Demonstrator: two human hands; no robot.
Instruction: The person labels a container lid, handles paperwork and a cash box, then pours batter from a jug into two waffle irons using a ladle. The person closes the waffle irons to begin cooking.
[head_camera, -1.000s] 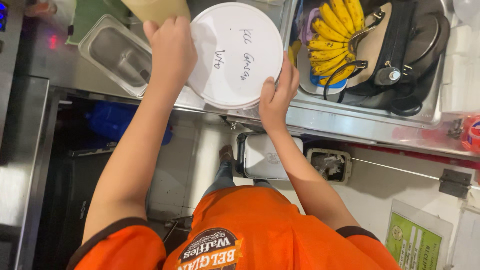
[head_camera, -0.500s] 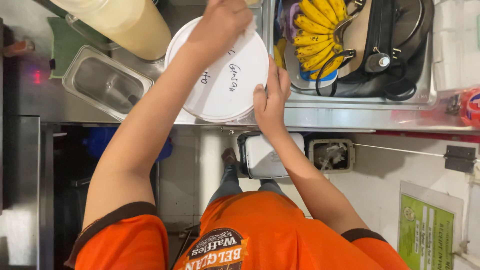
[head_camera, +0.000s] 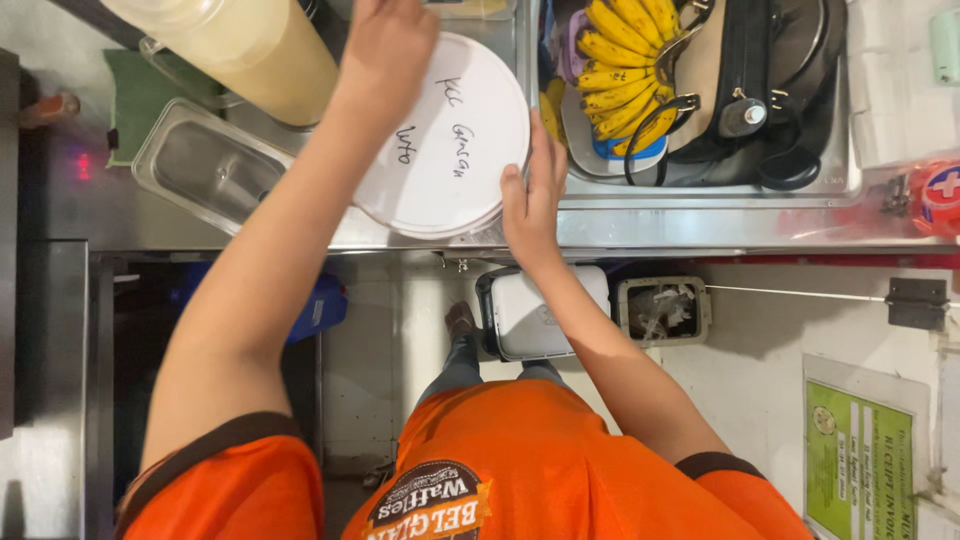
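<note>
Left hand (head_camera: 385, 55) has slid up to twelve o'clock on the white lid (head_camera: 445, 135), pressing flat on its far rim, while I keep my right hand (head_camera: 530, 195) cupped against the rim at three o'clock. Lid sits on the steel counter (head_camera: 700, 225); I judge it's being pressed shut. Batter jug (head_camera: 235, 45) has shifted to ten o'clock, bananas (head_camera: 620, 65) to two.

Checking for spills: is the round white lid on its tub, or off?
On. The round white lid lies flat over the tub, left hand on top, right hand at its rim.
</note>
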